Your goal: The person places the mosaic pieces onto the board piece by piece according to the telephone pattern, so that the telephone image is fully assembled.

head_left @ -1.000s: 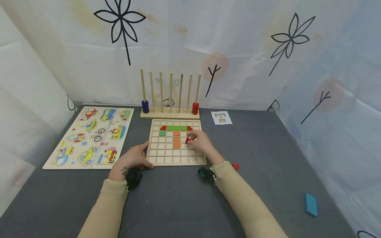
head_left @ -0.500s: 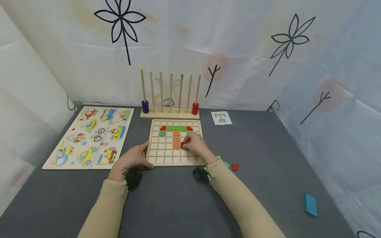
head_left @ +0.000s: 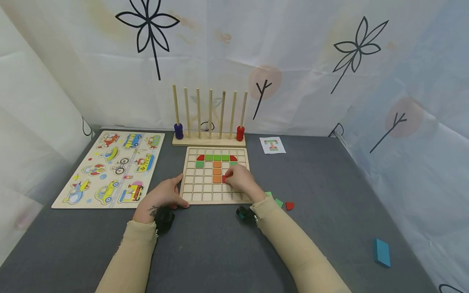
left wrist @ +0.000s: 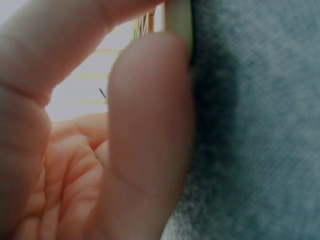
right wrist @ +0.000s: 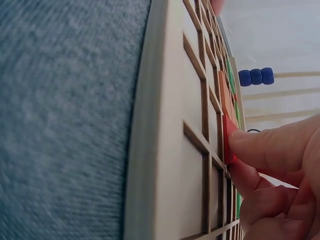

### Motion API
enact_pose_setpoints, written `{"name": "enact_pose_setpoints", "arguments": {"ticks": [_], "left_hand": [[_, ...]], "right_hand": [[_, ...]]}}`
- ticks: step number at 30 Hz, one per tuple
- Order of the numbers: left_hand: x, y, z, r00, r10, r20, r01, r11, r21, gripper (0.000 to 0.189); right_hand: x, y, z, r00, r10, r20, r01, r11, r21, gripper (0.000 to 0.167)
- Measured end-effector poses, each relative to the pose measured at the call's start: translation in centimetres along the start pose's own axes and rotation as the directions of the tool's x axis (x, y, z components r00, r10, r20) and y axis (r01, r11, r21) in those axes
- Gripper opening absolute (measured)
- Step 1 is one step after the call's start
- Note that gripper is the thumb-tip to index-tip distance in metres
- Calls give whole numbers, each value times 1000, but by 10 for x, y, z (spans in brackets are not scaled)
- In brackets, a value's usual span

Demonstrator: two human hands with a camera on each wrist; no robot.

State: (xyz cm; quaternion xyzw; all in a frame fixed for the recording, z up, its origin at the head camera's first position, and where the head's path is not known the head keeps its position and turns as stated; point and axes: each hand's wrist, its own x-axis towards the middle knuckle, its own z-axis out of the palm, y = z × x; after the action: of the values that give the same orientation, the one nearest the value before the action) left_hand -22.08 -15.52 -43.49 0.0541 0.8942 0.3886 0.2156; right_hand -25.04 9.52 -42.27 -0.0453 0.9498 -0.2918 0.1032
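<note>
My right hand pinches a small red tile between thumb and fingers. The tile sits at a square of the wooden grid board, just right of the lowest orange tile. Above it on the board are two more orange tiles, a row of green tiles with a rounded red piece at each end, and a green tile below the left end. With thumb and index finger spread, my left hand touches the board's near left corner. Its thumb lies along the front edge.
Loose green tiles and a red piece lie beside my right sleeve. A pattern card lies at the back right. Behind the board stands a peg rack; a vehicle puzzle is left, a blue block far right.
My right hand has brought the red tile toward me and left, down to the square beside the lowest orange tile. The loose green tiles have come into view. My left hand stays put.
</note>
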Motion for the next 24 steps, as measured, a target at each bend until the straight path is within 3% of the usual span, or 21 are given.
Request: {"name": "enact_pose_setpoints", "arguments": {"ticks": [5, 10, 14, 18, 22, 24], "left_hand": [[0, 1, 0, 1000, 4, 0, -4, 1000, 1, 110], [-1, 1, 1, 1000, 23, 3, -23, 1000, -1, 110], [0, 1, 1, 1000, 25, 6, -25, 1000, 0, 111], [0, 0, 1, 999, 32, 10, -32, 999, 2, 110], [-1, 1, 0, 999, 33, 7, -33, 999, 4, 110], [-1, 1, 0, 1000, 26, 5, -26, 1000, 1, 109]], "right_hand": [[-2, 1, -3, 1000, -3, 1, 3, 999, 42, 21], [-9, 11, -13, 996, -65, -63, 78, 970, 230, 23], [-20, 25, -25, 989, -113, -98, 145, 883, 447, 30], [-37, 41, -39, 991, -104, -89, 137, 789, 599, 38], [-56, 61, -52, 993, -88, -85, 122, 729, 674, 42], [-64, 72, -57, 993, -81, -88, 119, 720, 684, 44]]}}
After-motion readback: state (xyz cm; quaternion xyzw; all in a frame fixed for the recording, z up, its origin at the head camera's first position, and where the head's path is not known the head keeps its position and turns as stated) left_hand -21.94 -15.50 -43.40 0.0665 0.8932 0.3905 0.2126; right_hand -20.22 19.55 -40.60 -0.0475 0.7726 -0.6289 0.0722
